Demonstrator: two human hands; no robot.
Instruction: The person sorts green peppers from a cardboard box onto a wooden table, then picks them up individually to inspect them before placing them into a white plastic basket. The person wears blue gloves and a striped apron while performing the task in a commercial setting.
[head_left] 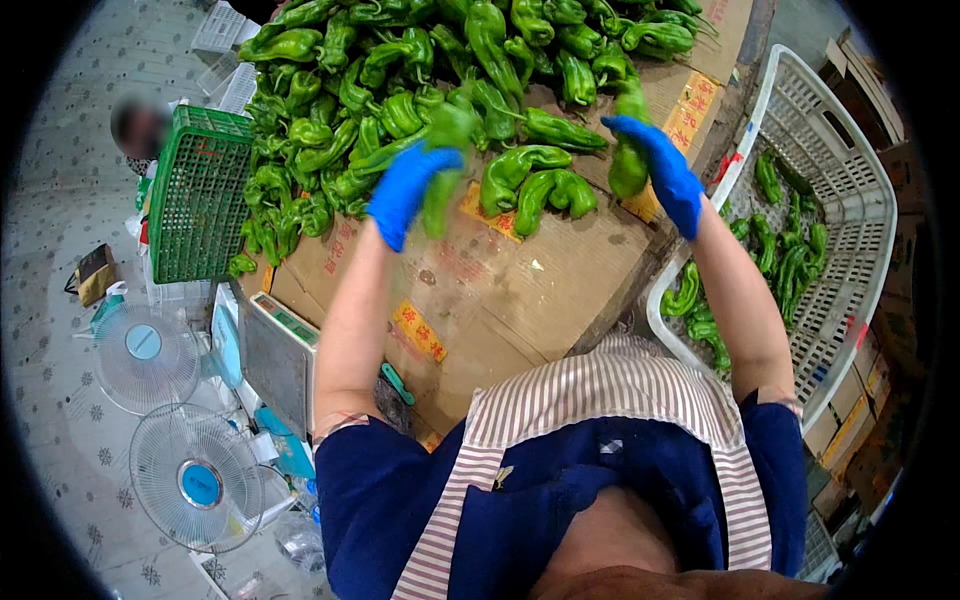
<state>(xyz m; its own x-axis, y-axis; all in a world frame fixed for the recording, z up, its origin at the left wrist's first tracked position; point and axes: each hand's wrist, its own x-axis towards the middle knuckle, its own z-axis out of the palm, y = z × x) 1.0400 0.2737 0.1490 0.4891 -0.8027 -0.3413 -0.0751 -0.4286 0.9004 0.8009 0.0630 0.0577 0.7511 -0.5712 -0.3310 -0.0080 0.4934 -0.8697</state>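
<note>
Both my hands wear blue gloves and reach over a cardboard-covered table (500, 330). My left hand (412, 188) is closed on a green pepper (437, 205), which is smeared by motion. Between finger and thumb, my right hand (665, 175) grips another green pepper (628, 168) that hangs down. A large heap of green peppers (350, 110) covers the far side and the left of the table. Two or so loose, curled peppers (553, 194) lie on the cardboard between my hands.
A white plastic basket (850, 190) holding several peppers stands at the right. On the left are a green crate (200, 200), a scale (275, 365) and two fans (195, 480). A teal-handled tool (397, 383) rests near my left elbow. Someone's blurred head (138, 128) appears far left.
</note>
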